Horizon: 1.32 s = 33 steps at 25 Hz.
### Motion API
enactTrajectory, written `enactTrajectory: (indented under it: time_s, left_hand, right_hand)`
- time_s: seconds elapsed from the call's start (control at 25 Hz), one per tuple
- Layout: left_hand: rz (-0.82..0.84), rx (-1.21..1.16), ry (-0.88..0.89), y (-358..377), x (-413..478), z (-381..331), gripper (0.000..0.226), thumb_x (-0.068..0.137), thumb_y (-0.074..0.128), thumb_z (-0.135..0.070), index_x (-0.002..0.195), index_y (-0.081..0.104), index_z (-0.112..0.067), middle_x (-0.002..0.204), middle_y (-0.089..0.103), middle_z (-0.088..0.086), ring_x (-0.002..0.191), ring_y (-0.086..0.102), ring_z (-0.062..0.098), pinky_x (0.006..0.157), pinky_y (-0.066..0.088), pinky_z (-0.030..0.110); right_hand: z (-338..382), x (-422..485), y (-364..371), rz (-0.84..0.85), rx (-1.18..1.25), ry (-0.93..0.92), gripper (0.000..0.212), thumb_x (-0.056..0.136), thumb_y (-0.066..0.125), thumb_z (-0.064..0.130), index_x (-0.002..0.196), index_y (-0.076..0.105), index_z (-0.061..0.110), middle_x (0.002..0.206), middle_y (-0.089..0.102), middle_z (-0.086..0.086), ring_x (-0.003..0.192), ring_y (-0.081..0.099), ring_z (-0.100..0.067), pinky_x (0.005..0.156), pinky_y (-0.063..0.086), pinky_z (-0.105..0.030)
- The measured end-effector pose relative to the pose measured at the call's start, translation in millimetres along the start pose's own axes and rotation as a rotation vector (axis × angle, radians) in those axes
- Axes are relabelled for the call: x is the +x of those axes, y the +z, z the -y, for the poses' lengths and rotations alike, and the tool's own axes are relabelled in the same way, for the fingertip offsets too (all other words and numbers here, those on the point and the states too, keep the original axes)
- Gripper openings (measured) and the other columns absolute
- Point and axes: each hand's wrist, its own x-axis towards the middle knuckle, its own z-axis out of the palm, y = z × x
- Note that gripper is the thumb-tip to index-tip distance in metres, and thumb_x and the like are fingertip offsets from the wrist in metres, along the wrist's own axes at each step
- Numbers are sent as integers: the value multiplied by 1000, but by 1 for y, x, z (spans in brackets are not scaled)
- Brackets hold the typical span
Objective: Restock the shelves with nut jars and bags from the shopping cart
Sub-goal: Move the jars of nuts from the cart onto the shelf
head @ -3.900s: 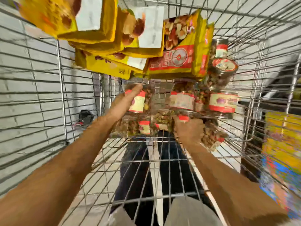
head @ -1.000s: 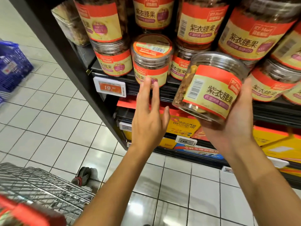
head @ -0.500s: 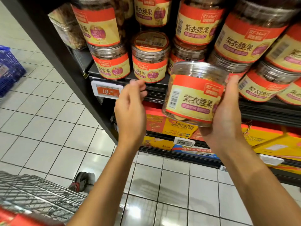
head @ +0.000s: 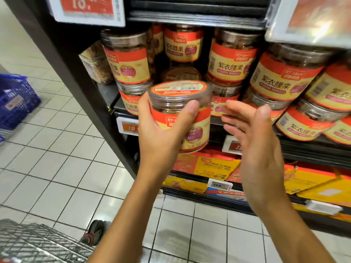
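Observation:
My left hand (head: 161,133) grips a clear nut jar (head: 182,103) with a red and cream label, upright, in front of the black shelf (head: 296,149). My thumb lies across the jar's front. My right hand (head: 252,133) hovers just right of the jar with fingers straight, holding nothing. Behind them the shelf holds several stacked jars (head: 229,61) of the same kind, two layers high. A dark gap shows behind the held jar, above a lower jar's lid (head: 180,74).
The wire shopping cart (head: 36,242) corner sits at the bottom left. A blue basket (head: 15,99) stands on the tiled floor at left. Yellow and red boxes (head: 214,168) fill the lower shelf. Price tags (head: 87,10) hang on the shelf edges.
The jar passed from my right hand to my left hand and now stands upright. My right hand has opened and sits beside it. The view has moved closer to the shelf.

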Motion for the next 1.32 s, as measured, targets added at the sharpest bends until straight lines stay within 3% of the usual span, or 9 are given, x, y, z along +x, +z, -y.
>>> enactTrajectory:
  time_s: [0.16, 0.28, 0.4, 0.48, 0.64, 0.84, 1.04, 1.16, 1.32]
  left_hand:
    - [-41, 78, 173, 14, 27, -12, 79, 66, 65, -50, 124, 35, -6, 122, 55, 12, 110, 59, 18, 96, 48, 39]
    - [-98, 297, 237, 24, 45, -16, 74, 74, 52, -59, 120, 44, -1, 123, 40, 13, 118, 39, 17, 108, 33, 28]
    - [-90, 508, 143, 24, 61, -12, 61, 86, 54, -53, 113, 47, 1, 123, 32, 14, 121, 32, 25, 110, 26, 38]
    - [-27, 483, 143, 18, 61, -5, 58, 92, 47, -46, 127, 42, 1, 135, 34, 15, 130, 32, 26, 111, 27, 39]
    - [-107, 393, 271, -2, 31, 16, 50, 99, 34, -28, 144, 32, -6, 145, 34, -5, 137, 30, 4, 111, 24, 15]
    - [24, 458, 294, 4, 20, 36, 45, 98, 38, -23, 141, 41, -8, 149, 38, 4, 138, 29, 3, 112, 22, 14]
    - [26, 545, 332, 3, 21, 39, 46, 97, 41, -20, 141, 40, -7, 149, 38, 5, 138, 28, 5, 112, 21, 13]
    - [-80, 538, 280, -5, 6, 32, 44, 96, 42, -20, 136, 46, -6, 140, 50, 7, 130, 42, 11, 108, 34, 21]
    - [-170, 462, 130, -23, -41, 2, 31, 92, 46, -21, 118, 61, -12, 112, 63, -1, 108, 58, 6, 91, 46, 22]
  right_hand:
    - [8, 8, 11, 83, 85, -130, 56, 86, 26, 51, 121, 56, 19, 129, 58, 0, 123, 52, -7, 103, 41, -28]
    - [10, 30, 16, 58, 176, -128, 47, 91, 30, 46, 124, 51, 20, 132, 55, 1, 124, 50, -4, 107, 39, -27]
    - [7, 49, 22, 91, 77, -86, 52, 88, 28, 46, 130, 46, 21, 117, 55, 26, 114, 48, 15, 100, 36, -9]
    - [7, 57, 25, 113, -23, -40, 50, 87, 25, 51, 121, 54, 30, 96, 55, 40, 99, 48, 26, 88, 36, 0]
    - [-3, 66, 22, -27, -116, -132, 40, 89, 26, 55, 73, 60, 39, 90, 58, 20, 101, 55, -1, 98, 44, -33]
    - [-7, 77, 27, -6, -153, -177, 41, 87, 21, 59, 78, 58, 43, 95, 57, 18, 106, 54, -1, 102, 42, -38]
    - [-9, 85, 24, 52, -155, -166, 48, 92, 21, 52, 80, 64, 33, 81, 66, 30, 89, 58, 14, 83, 42, -16]
    - [-11, 72, 17, 15, -176, -92, 54, 89, 22, 55, 92, 64, 20, 98, 68, 14, 100, 58, 2, 96, 45, -27]
    - [1, 30, 17, -1, -160, -12, 35, 88, 27, 51, 94, 58, 36, 111, 62, 4, 108, 58, -10, 101, 44, -40]
